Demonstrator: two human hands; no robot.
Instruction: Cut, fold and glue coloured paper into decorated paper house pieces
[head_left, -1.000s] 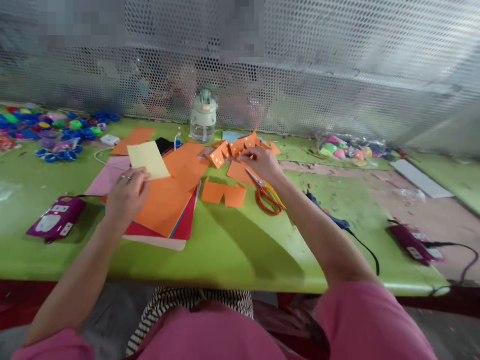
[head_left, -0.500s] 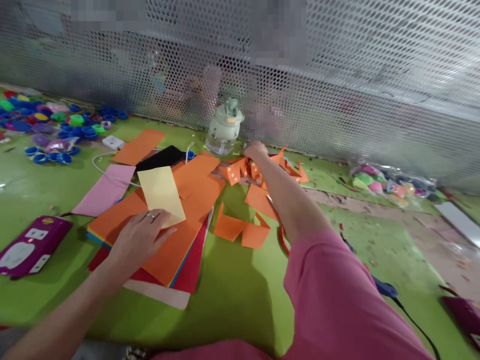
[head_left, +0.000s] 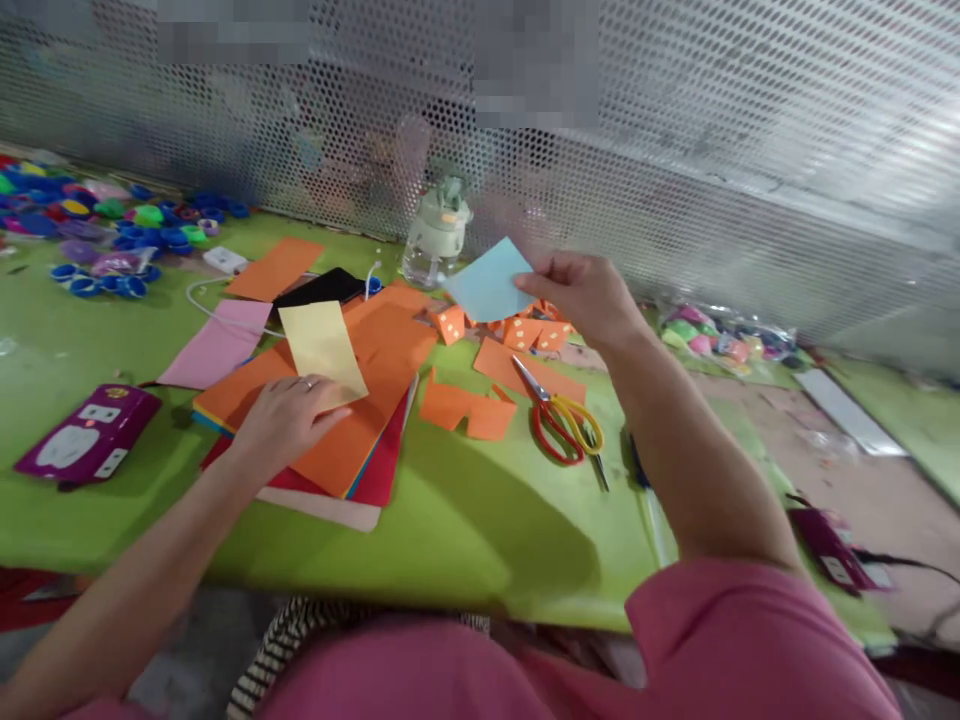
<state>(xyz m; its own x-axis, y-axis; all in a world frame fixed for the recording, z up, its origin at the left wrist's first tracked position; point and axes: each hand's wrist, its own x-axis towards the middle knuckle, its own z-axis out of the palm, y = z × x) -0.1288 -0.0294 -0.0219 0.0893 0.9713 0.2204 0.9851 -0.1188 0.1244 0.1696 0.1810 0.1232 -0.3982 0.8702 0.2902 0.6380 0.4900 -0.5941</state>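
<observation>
My right hand (head_left: 581, 293) pinches a light blue paper square (head_left: 487, 281) and holds it in the air above several small orange dice-like paper pieces (head_left: 517, 331). My left hand (head_left: 285, 420) lies flat, fingers out, on a pale yellow paper strip (head_left: 321, 345) that rests on a stack of orange and red sheets (head_left: 352, 440). Red-and-yellow scissors (head_left: 559, 415) lie on the green table (head_left: 465, 520) below my right hand, next to orange offcuts (head_left: 465, 408).
A small clear bottle with a pale green cap (head_left: 436, 235) stands at the perforated metal screen (head_left: 675, 150). Bottle caps (head_left: 112, 235) fill the far left. A purple power strip (head_left: 86, 440) lies left, another (head_left: 829, 545) right. A pink sheet (head_left: 217, 345), black phone (head_left: 319, 288), bagged colourful items (head_left: 712, 335).
My right hand reached to the back by the bottle, then came up holding the light blue paper square. My left hand stayed on the yellow strip. The camera view shifted.
</observation>
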